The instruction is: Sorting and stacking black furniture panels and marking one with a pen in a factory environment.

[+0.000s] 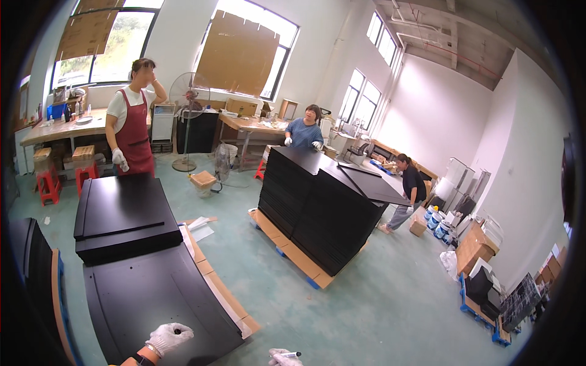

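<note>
My left hand (pixel 170 338), in a white knit glove, is closed over a large black panel (pixel 159 293). A small black piece (pixel 177 331) shows at its fingers; its kind is too small to make out. My right hand (pixel 284 358), gloved too, is at the lower edge, to the right of the panel. It grips a marker pen (pixel 293 354) with a pale body and a dark end. Behind the panel, more black panels (pixel 125 204) lie stacked.
A tall stack of black panels (pixel 317 213) stands on a cardboard-covered blue pallet (pixel 293 259). Another stack (pixel 36 274) is at the left edge. One person (pixel 131 131) in a red apron stands ahead; two others (pixel 304 131) (pixel 414 186) are by the tall stack. A fan (pixel 190 97) stands behind.
</note>
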`<act>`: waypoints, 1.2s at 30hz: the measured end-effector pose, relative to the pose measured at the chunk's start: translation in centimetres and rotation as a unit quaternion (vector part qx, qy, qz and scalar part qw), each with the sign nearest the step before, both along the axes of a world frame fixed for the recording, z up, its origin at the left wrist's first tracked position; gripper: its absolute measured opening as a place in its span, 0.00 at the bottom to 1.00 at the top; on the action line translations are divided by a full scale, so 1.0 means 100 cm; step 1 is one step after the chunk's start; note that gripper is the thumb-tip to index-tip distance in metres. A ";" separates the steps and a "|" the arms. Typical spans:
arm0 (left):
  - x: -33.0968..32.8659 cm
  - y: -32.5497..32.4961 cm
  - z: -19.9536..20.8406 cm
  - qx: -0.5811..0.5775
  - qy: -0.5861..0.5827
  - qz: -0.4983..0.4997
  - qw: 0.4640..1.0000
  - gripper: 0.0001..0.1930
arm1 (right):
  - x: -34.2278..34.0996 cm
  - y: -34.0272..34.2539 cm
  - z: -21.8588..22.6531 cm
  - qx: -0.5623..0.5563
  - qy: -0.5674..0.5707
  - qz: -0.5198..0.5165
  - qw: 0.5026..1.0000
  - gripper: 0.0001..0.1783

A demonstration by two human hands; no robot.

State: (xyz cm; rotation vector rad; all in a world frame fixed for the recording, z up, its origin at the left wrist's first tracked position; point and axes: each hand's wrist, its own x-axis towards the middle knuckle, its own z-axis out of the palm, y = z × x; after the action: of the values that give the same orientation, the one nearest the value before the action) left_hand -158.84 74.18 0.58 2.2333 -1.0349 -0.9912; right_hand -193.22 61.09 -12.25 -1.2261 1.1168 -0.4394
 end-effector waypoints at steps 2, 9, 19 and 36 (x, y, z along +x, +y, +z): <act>0.000 -0.007 -0.001 -0.016 0.009 -0.008 1.000 0.19 | -0.012 0.001 -0.010 0.036 -0.043 -0.034 0.998 0.16; 0.000 -0.028 0.018 -0.025 0.000 -0.105 0.994 0.24 | -0.017 0.027 -0.005 0.106 -0.087 -0.144 0.980 0.12; -0.035 -0.058 0.038 -0.032 0.067 -0.146 0.987 0.16 | -0.040 0.072 -0.021 0.101 -0.093 -0.290 0.947 0.12; -0.040 -0.090 0.041 -0.106 0.022 -0.207 0.972 0.21 | -0.068 0.026 0.000 0.100 -0.155 -0.264 0.947 0.12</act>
State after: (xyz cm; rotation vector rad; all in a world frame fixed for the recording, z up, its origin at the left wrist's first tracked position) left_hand -162.85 65.16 4.70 1.8523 -1.5486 -1.0342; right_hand -199.99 63.66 -12.23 -0.6390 1.1747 -0.8696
